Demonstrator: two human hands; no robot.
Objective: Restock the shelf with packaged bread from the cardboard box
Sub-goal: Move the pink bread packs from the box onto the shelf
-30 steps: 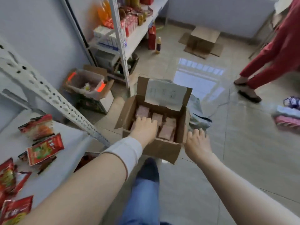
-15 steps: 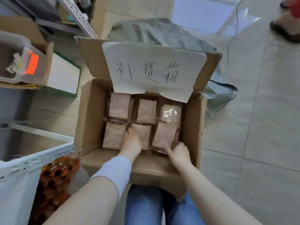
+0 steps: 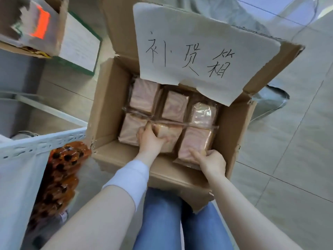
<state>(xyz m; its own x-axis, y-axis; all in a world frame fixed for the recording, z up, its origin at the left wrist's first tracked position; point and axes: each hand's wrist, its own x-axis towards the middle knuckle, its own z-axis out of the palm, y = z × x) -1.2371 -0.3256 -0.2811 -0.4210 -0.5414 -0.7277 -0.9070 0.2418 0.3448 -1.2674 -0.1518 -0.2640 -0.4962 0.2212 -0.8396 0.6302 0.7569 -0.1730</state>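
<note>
Pale floor tiles (image 3: 297,141) are filling the right side of the view, and a grey plastic bag (image 3: 216,13) is lying on them behind the cardboard box (image 3: 108,98). The box is sitting open at the person's knees, in blue jeans (image 3: 162,219), with a paper sign (image 3: 189,51) bearing handwritten characters hanging over its far flap. Clear-wrapped bread packs are lying flat in two rows inside it. The left hand (image 3: 150,139) is curling closed around the near middle bread pack (image 3: 167,136), thumb and fingers pinching its left edge. The right hand (image 3: 210,160) is gripping the near right bread pack (image 3: 194,143) at its near corner, fingers bent over the wrapper. At the left, a white perforated shelf rail (image 3: 41,143) is crossing the view, with orange snack packets (image 3: 63,174) crowding just beside the box's near left corner. Another open carton (image 3: 34,26) is sitting at the upper left.
</note>
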